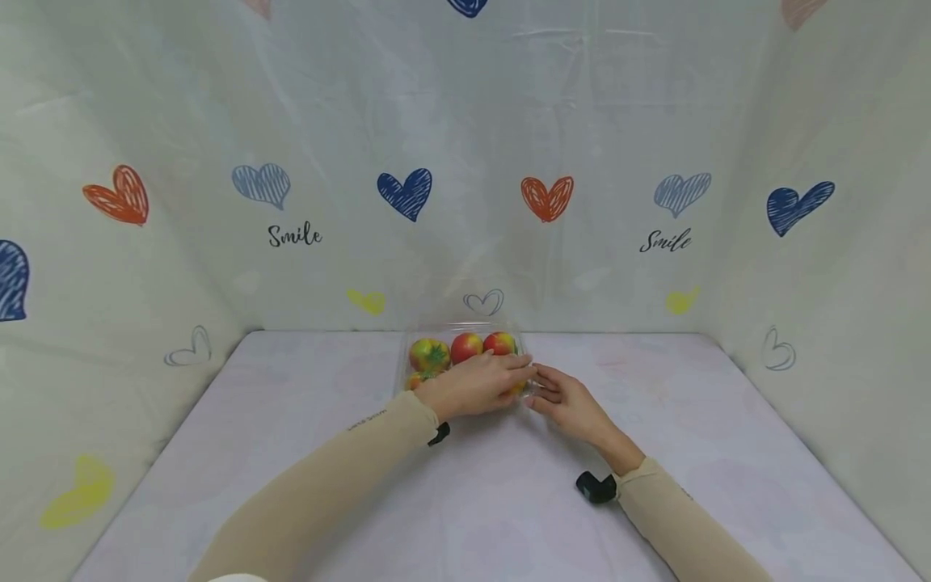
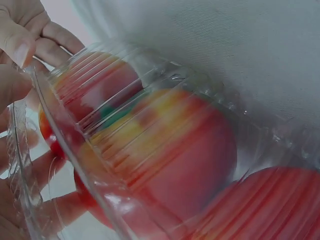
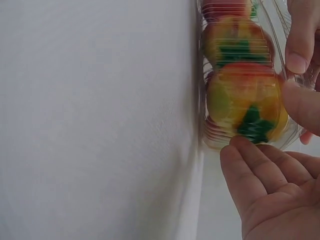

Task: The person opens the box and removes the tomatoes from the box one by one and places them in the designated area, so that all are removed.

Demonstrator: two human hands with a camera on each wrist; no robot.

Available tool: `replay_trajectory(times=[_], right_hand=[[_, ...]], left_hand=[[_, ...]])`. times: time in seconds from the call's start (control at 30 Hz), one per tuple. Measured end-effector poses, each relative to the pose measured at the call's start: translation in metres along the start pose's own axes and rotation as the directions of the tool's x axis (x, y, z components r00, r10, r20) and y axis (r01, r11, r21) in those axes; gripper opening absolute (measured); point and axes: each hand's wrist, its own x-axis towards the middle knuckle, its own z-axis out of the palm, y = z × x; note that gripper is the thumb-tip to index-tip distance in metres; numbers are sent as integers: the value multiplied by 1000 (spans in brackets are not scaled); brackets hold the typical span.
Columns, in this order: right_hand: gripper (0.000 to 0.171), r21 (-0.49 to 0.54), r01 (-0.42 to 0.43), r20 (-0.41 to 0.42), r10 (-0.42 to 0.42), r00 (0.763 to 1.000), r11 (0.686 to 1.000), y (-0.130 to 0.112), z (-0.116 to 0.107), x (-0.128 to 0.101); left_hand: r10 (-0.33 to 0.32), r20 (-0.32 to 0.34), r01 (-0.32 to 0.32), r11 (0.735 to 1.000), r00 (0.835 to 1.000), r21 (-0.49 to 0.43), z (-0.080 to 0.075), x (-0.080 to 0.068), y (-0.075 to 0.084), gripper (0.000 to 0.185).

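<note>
Beige sleeves reach out over the pale table, one from each side. Nearest, the right hand lies open with straight fingers, and its tips touch the right corner of a clear plastic box. The left hand lies over the front of the box with its fingers curled on the lid edge, gripping it. In the left wrist view, the thumb and fingers pinch the thin rim of the lid.

The box sits in the middle of the table, close to the back wall with its hearts. Inside are round red and yellow fruits with green tops, like tomatoes, packed close together.

It looks like the lid is being worked at that right corner. To do it well, I think the left hand should hold the box steady and low, while the right fingers work gently at the rim. A hard squeeze could squash the soft fruit or make the box jump.
</note>
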Motion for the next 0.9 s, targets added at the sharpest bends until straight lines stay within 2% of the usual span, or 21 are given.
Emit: replay_trajectory(times=[0.13,0.27,0.47,0.67,0.83,0.9], right_hand=[[68,17,-3,-12,3,1000,1000,-2,1,-1],[68,25,-15,-15,16,1000,1000,-1,2,0],[67,24,-12,-20,12,1000,1000,-1,2,1],[67,4,-21,-26,21,999,1000,-2,2,1],[66,8,-21,-29,21,999,1000,-2,3,0],[63,1,-10,-27,10,1000,1000,-11,2,-3]], left_hand=[[-7,16,7,1000,1000,-6,-1,1,1,55],[-26,40,29,998,999,-52,-3,1,1,55],[-50,29,54,991,998,-119,-3,2,0,54],[-139,46,146,961,989,-233,-4,4,-1,55],[-164,80,177,968,983,-180,-4,6,-2,56],[-166,88,179,968,982,-178,-4,8,-3,55]])
